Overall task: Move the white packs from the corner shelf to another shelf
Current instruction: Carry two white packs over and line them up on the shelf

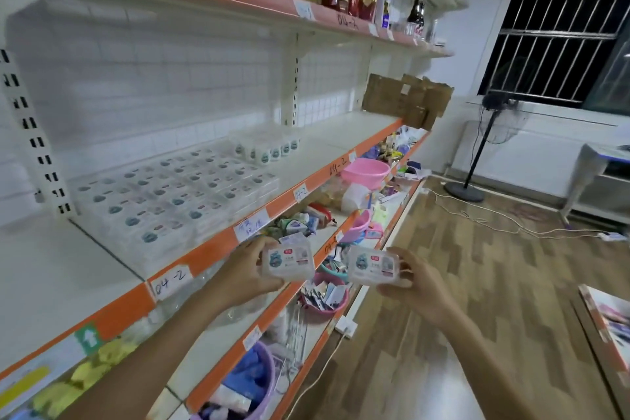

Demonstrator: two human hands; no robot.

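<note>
Packs (287, 260) you are gripping, one in each hand (250, 271), are hanging past the shelf (102, 262); loosening could drop them.

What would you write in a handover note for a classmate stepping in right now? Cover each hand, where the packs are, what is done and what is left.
Left hand: grips one white pack, held in front of the shelf's orange edge.
Right hand: grips a second pack, held over the lower shelves.
Middle shelf: many packs lie flat in rows; a few more stand behind them.
Done: that shelf already holds a large batch.
Left: place these two packs. The corner shelf is out of view, so I cannot tell how many remain there.
</note>
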